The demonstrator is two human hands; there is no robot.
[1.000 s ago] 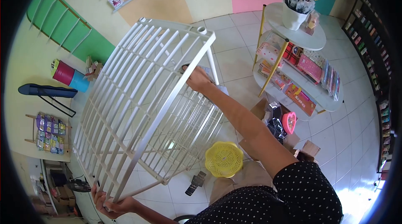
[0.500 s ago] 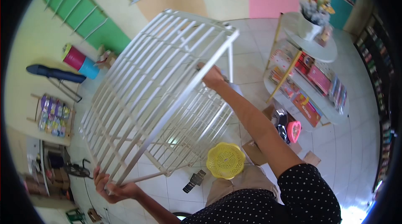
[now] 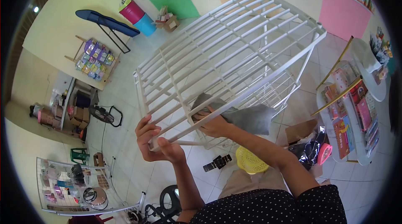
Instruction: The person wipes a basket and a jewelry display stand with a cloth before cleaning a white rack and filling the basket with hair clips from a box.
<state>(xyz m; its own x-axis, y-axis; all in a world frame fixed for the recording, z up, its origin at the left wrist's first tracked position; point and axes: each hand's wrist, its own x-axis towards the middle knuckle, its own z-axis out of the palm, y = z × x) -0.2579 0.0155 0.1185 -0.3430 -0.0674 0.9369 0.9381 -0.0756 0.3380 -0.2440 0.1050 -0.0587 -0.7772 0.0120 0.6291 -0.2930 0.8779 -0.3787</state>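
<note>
A white slatted rack (image 3: 240, 31) is tilted in front of me, its bars running away toward the wall. My left hand (image 3: 161, 144) is closed around its near left corner, thumb on the near side. Close by, my right hand (image 3: 214, 124) reaches under the front rail and presses a grey cloth (image 3: 253, 118) against the bars. Part of the cloth shows between the slats, and the rest hangs to the right. Bars partly hide the right fingers.
A yellow plastic basket (image 3: 251, 160) sits by my legs, with a black strap-like item (image 3: 217, 163) on the floor beside it. To the right stand an open cardboard box (image 3: 301, 132) and a glass display shelf (image 3: 356, 111). A folded ironing board (image 3: 106, 22) leans at the left wall.
My right hand has slid along the rail with the cloth, toward my left hand. My left hand stays at the corner. The view has turned left, and the rack appears further right.
</note>
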